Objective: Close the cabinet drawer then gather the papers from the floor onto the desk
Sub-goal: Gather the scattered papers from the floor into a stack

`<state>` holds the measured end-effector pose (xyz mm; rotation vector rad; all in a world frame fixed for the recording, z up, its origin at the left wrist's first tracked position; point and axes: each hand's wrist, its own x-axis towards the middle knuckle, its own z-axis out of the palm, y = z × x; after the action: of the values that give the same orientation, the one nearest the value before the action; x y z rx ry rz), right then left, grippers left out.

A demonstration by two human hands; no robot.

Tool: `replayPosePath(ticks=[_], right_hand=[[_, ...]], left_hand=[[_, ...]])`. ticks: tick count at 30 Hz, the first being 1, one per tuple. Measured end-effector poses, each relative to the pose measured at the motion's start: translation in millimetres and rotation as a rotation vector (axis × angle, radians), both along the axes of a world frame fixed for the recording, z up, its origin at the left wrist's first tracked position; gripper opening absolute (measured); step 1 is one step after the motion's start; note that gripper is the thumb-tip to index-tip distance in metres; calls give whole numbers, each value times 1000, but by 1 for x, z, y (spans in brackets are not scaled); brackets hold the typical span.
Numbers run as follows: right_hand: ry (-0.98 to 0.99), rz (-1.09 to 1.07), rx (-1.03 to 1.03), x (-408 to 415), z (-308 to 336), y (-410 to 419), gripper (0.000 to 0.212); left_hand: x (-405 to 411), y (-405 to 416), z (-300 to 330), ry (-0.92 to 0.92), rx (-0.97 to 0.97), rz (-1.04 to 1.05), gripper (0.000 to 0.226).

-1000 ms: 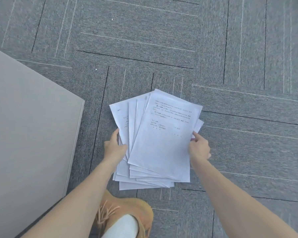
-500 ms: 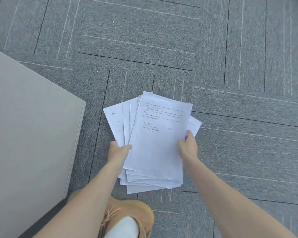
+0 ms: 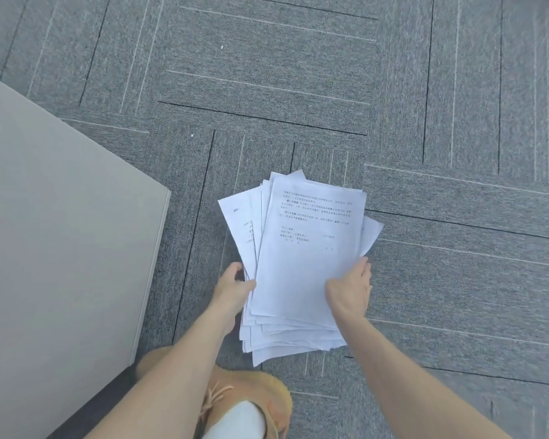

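A loose stack of white printed papers (image 3: 301,264) is held above the grey carpet, its sheets fanned slightly to the left and lower edge. My left hand (image 3: 232,288) grips the stack's left edge, thumb on top. On the right edge, my right hand (image 3: 351,291) pinches the sheets. The beige desk top (image 3: 61,248) fills the left side of the view, its corner close to the papers. No cabinet drawer is in view.
Grey carpet tiles (image 3: 298,74) with dark seams cover the floor ahead and to the right. My tan boot (image 3: 254,397) and a light trouser leg show at the bottom, just below the papers.
Both hands have pushed the fanned sheets closer together into a narrower stack. The stack has shifted slightly toward me and toward the desk.
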<state>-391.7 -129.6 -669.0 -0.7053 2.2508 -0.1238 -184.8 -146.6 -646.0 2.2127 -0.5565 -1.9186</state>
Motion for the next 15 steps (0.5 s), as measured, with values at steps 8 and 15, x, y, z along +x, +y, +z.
replayPosePath(ticks=[8, 15], right_hand=[[-110, 160, -41, 11, 11, 6, 83], [-204, -95, -10, -17, 34, -14, 49]], left_hand=[[-20, 0, 17, 41, -23, 81, 25], [-17, -5, 33, 39, 3, 79, 35]])
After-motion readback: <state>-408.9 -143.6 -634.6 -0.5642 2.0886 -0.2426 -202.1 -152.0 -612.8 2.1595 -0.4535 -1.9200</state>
